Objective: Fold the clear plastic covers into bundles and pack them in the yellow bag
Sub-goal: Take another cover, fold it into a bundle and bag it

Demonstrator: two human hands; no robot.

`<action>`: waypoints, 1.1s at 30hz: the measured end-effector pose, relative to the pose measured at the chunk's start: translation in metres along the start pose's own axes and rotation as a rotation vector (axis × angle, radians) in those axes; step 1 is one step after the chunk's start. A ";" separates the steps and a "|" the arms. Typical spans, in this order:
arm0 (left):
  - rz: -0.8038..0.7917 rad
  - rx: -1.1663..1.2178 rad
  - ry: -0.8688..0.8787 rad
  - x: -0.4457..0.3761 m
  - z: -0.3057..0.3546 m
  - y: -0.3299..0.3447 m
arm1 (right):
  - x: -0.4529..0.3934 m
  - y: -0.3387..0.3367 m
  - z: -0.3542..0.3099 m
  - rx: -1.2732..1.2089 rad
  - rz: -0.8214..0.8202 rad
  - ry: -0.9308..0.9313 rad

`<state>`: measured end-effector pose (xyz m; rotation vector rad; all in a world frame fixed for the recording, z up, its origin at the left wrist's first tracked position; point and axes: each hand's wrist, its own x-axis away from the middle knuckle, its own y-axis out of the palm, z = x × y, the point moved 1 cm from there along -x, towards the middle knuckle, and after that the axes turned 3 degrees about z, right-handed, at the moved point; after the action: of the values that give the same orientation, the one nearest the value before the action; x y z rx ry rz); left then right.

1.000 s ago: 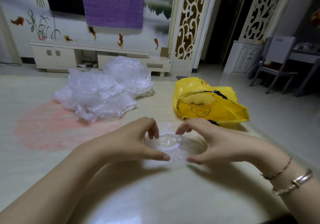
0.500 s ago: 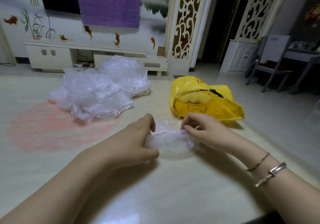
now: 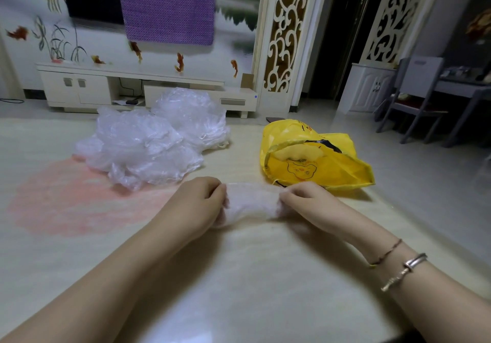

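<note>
A clear plastic cover (image 3: 252, 202), gathered into a narrow folded strip, stretches between my two hands just above the table. My left hand (image 3: 198, 202) grips its left end with curled fingers. My right hand (image 3: 305, 199) pinches its right end. A big heap of loose clear plastic covers (image 3: 156, 140) lies on the table behind and to the left. The yellow bag (image 3: 316, 156), printed with a cartoon face, lies on its side just behind my right hand, its mouth facing me.
The beige table (image 3: 239, 289) has a pink round patch (image 3: 66, 199) on its left part. The table's right edge runs close past the bag. A white TV cabinet (image 3: 106, 87) stands behind, and grey chairs (image 3: 419, 98) at the far right.
The cover lay flat and round on the table under my fingertips. My hands have gathered it, folded it and pulled it out into a narrow strip between them.
</note>
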<state>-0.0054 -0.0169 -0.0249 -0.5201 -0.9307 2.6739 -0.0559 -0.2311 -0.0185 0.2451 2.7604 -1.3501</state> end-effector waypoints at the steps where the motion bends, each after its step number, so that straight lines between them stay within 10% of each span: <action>1: 0.036 -0.067 0.019 0.000 -0.002 0.003 | -0.002 0.003 0.002 0.015 0.025 0.041; 16: 0.216 -0.809 0.091 -0.013 -0.019 -0.002 | -0.009 0.018 0.002 0.434 0.233 0.063; 25: -0.015 0.454 0.032 -0.011 0.000 0.000 | 0.007 -0.021 -0.024 -0.818 -0.126 0.182; 33: -0.381 0.746 -0.111 0.001 0.016 0.002 | 0.010 -0.030 -0.023 -0.928 -0.202 0.149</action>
<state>-0.0126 -0.0265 -0.0144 -0.0190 0.0022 2.4531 -0.0701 -0.2300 0.0179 0.0056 3.2315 0.0460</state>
